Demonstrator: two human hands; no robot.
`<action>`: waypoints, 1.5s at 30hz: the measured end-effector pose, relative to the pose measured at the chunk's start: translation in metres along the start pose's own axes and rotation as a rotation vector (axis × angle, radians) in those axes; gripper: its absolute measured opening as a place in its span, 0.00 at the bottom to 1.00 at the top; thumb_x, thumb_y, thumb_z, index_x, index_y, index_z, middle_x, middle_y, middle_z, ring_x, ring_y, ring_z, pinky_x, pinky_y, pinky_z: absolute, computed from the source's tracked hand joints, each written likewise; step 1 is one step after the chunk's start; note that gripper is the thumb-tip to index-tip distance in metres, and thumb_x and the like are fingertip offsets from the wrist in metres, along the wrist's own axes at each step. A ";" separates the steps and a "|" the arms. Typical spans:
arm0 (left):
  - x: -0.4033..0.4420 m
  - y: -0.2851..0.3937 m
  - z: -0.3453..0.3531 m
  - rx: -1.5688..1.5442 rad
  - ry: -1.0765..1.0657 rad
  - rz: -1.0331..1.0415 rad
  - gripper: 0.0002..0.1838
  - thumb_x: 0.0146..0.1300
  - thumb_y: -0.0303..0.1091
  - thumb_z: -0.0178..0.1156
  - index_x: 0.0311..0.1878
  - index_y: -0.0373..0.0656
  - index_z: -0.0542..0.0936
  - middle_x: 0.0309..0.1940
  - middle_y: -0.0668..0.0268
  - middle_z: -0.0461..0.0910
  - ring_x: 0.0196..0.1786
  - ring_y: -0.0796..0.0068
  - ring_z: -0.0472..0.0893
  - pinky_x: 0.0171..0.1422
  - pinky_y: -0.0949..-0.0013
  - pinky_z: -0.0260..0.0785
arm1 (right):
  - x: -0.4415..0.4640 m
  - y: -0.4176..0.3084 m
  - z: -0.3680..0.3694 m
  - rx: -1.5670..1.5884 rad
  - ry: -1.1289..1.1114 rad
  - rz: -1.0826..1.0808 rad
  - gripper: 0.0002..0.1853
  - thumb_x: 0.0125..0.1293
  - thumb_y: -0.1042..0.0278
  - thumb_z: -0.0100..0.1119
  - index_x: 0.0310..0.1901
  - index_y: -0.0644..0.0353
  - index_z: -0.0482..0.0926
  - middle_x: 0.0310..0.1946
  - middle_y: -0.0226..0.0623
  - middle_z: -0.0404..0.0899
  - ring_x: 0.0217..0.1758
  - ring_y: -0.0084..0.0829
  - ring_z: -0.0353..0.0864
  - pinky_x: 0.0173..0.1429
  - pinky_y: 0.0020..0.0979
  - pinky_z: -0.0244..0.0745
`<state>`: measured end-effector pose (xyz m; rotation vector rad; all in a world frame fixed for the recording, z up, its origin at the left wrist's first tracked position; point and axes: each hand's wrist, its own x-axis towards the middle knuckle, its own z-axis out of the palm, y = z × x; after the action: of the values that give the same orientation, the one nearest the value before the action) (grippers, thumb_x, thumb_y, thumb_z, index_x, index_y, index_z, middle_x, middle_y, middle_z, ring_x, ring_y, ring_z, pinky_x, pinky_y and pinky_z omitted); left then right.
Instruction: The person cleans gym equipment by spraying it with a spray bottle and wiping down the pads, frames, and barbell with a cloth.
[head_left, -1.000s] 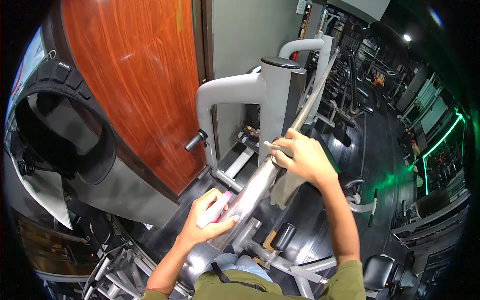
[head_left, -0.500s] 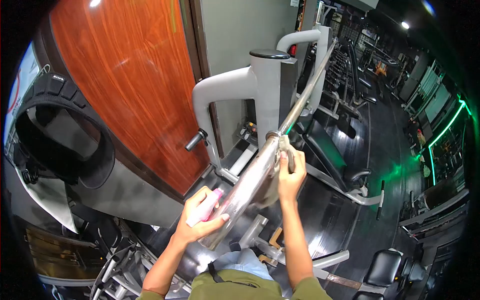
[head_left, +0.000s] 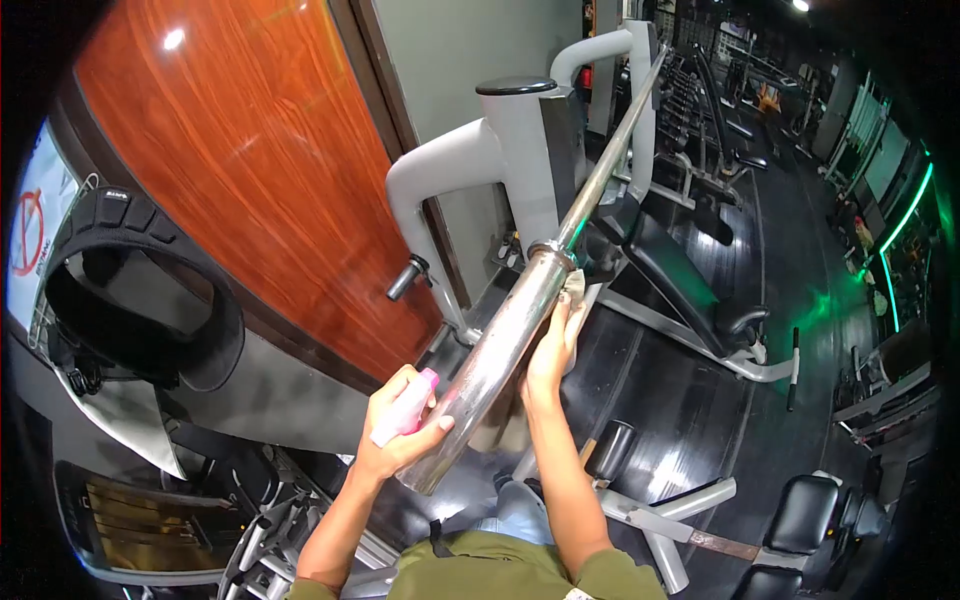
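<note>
A long metal barbell (head_left: 495, 350) slants away from me, its thick sleeve nearest and its collar near the grey rack post. My left hand (head_left: 385, 440) is wrapped round a small pink and white bottle (head_left: 408, 408); the thumb of that hand rests against the near end of the sleeve. Just below the collar, my right hand (head_left: 548, 360) presses a pale cloth (head_left: 574, 288) to the sleeve's right side. More of the cloth hangs beneath the bar, and some right fingers are hidden behind the sleeve.
A grey rack frame (head_left: 525, 150) stands ahead beside a wooden door (head_left: 250, 170). A black padded belt (head_left: 140, 290) hangs at left. To the right are a black bench (head_left: 670, 270) and a padded seat (head_left: 803, 512) on the dark floor (head_left: 770, 400).
My right hand has shifted left and turned along the sleeve's side, still with the cloth. The left hand keeps the bottle near the bar's end. The view has tilted and turned slightly.
</note>
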<state>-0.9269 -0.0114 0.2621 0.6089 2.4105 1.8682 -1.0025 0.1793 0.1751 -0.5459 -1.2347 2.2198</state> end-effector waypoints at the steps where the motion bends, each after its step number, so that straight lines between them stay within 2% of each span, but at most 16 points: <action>1: 0.001 0.000 -0.001 0.002 -0.004 -0.001 0.18 0.50 0.35 0.73 0.34 0.40 0.73 0.31 0.72 0.67 0.33 0.83 0.66 0.38 0.77 0.59 | -0.010 -0.003 0.004 0.094 0.020 0.096 0.41 0.76 0.45 0.47 0.76 0.66 0.47 0.78 0.48 0.46 0.81 0.36 0.44 0.80 0.35 0.38; 4: 0.002 -0.001 -0.002 -0.002 -0.016 0.002 0.18 0.49 0.35 0.74 0.34 0.40 0.73 0.31 0.72 0.67 0.33 0.83 0.66 0.38 0.77 0.59 | -0.057 0.009 0.001 0.225 0.017 0.236 0.42 0.77 0.47 0.46 0.79 0.61 0.37 0.80 0.49 0.38 0.83 0.38 0.38 0.81 0.37 0.36; 6: 0.000 -0.001 0.000 -0.024 -0.011 -0.009 0.18 0.49 0.34 0.74 0.34 0.40 0.73 0.31 0.72 0.67 0.33 0.83 0.66 0.38 0.77 0.59 | -0.105 0.054 -0.014 -0.144 -0.003 0.018 0.33 0.79 0.53 0.44 0.77 0.61 0.48 0.74 0.51 0.54 0.77 0.40 0.53 0.78 0.37 0.45; 7: 0.000 0.000 0.000 -0.046 -0.003 -0.012 0.18 0.49 0.34 0.74 0.34 0.40 0.73 0.31 0.72 0.67 0.33 0.83 0.66 0.38 0.77 0.59 | -0.108 0.041 -0.011 -0.143 0.000 0.018 0.33 0.79 0.53 0.44 0.77 0.61 0.48 0.74 0.51 0.54 0.77 0.40 0.53 0.78 0.37 0.45; 9: 0.000 0.001 -0.002 -0.044 -0.011 -0.003 0.18 0.49 0.34 0.74 0.33 0.40 0.73 0.31 0.72 0.67 0.33 0.83 0.66 0.38 0.77 0.59 | -0.119 0.005 -0.012 0.018 -0.092 0.037 0.21 0.80 0.58 0.44 0.66 0.61 0.60 0.59 0.45 0.67 0.64 0.35 0.64 0.71 0.37 0.55; 10: -0.001 0.001 -0.003 -0.043 -0.013 0.005 0.18 0.48 0.34 0.75 0.33 0.41 0.73 0.31 0.72 0.67 0.33 0.83 0.66 0.38 0.77 0.59 | -0.108 -0.016 -0.006 -0.037 -0.100 -0.098 0.14 0.79 0.59 0.44 0.56 0.60 0.62 0.48 0.36 0.66 0.55 0.29 0.64 0.65 0.36 0.58; 12: -0.003 0.003 -0.004 -0.046 -0.011 -0.007 0.18 0.48 0.34 0.75 0.32 0.41 0.73 0.31 0.72 0.67 0.33 0.83 0.67 0.38 0.77 0.58 | -0.069 -0.026 -0.012 -0.201 -0.156 -0.215 0.17 0.78 0.60 0.47 0.59 0.63 0.62 0.51 0.41 0.67 0.57 0.33 0.66 0.66 0.37 0.58; 14: -0.003 0.002 -0.004 -0.059 -0.012 -0.016 0.18 0.48 0.35 0.75 0.32 0.41 0.73 0.31 0.71 0.68 0.33 0.83 0.67 0.38 0.77 0.58 | -0.024 -0.039 -0.013 -0.539 -0.125 -0.535 0.18 0.75 0.60 0.52 0.57 0.63 0.68 0.53 0.46 0.66 0.56 0.40 0.69 0.66 0.40 0.61; 17: -0.001 -0.001 -0.003 -0.069 -0.009 0.010 0.18 0.48 0.35 0.75 0.32 0.41 0.74 0.31 0.71 0.68 0.32 0.83 0.67 0.36 0.77 0.58 | -0.002 -0.083 -0.003 -0.799 -0.256 -0.663 0.13 0.67 0.64 0.60 0.51 0.58 0.78 0.53 0.47 0.65 0.56 0.48 0.73 0.59 0.43 0.70; 21: -0.001 0.000 -0.002 -0.038 0.017 0.020 0.16 0.48 0.34 0.74 0.32 0.41 0.75 0.29 0.71 0.69 0.30 0.82 0.67 0.35 0.75 0.59 | -0.024 -0.133 0.016 -1.046 -0.745 -0.701 0.08 0.59 0.65 0.62 0.37 0.56 0.85 0.41 0.37 0.76 0.44 0.43 0.82 0.49 0.41 0.78; 24: -0.002 -0.002 -0.001 0.006 0.060 0.075 0.14 0.48 0.33 0.73 0.30 0.40 0.75 0.26 0.69 0.70 0.28 0.80 0.68 0.33 0.74 0.60 | -0.011 -0.154 0.032 -1.209 -1.079 -0.694 0.11 0.58 0.63 0.59 0.38 0.56 0.85 0.41 0.38 0.77 0.42 0.44 0.82 0.49 0.43 0.77; 31: -0.017 0.003 -0.015 0.142 0.104 0.173 0.11 0.48 0.31 0.72 0.26 0.40 0.77 0.21 0.66 0.71 0.23 0.74 0.70 0.28 0.71 0.60 | 0.040 -0.160 0.060 -1.643 -0.939 -0.855 0.13 0.61 0.61 0.56 0.32 0.60 0.85 0.42 0.44 0.79 0.41 0.46 0.84 0.49 0.47 0.78; 36: -0.033 -0.006 -0.035 0.083 -0.027 0.164 0.12 0.46 0.34 0.73 0.27 0.40 0.79 0.21 0.66 0.72 0.22 0.73 0.71 0.28 0.70 0.61 | -0.041 -0.149 0.072 -1.463 -1.596 -0.693 0.11 0.58 0.65 0.56 0.27 0.64 0.82 0.36 0.46 0.78 0.36 0.48 0.83 0.43 0.46 0.79; 39: -0.044 -0.011 -0.046 0.074 -0.017 0.153 0.13 0.44 0.36 0.73 0.26 0.40 0.79 0.24 0.66 0.77 0.24 0.75 0.74 0.29 0.72 0.62 | -0.062 -0.151 0.064 -1.144 -1.771 -0.641 0.14 0.61 0.61 0.55 0.34 0.65 0.81 0.38 0.43 0.77 0.37 0.48 0.82 0.42 0.45 0.79; 42: -0.050 -0.009 -0.052 0.032 -0.003 0.175 0.14 0.43 0.37 0.74 0.28 0.40 0.81 0.24 0.66 0.78 0.24 0.74 0.75 0.29 0.73 0.63 | -0.043 -0.164 0.058 -1.110 -1.720 -0.479 0.14 0.62 0.61 0.55 0.39 0.63 0.83 0.38 0.41 0.77 0.37 0.46 0.82 0.43 0.44 0.79; 45: -0.052 -0.005 -0.052 0.022 -0.073 0.197 0.14 0.44 0.37 0.75 0.29 0.40 0.81 0.25 0.65 0.80 0.26 0.73 0.77 0.31 0.72 0.66 | -0.013 -0.171 0.042 -1.262 -1.406 -0.649 0.14 0.62 0.61 0.57 0.42 0.60 0.84 0.39 0.40 0.78 0.38 0.44 0.82 0.45 0.41 0.79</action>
<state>-0.8940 -0.0772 0.2608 0.9308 2.4063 1.8529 -0.9733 0.2189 0.3451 1.1368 -2.8394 0.7860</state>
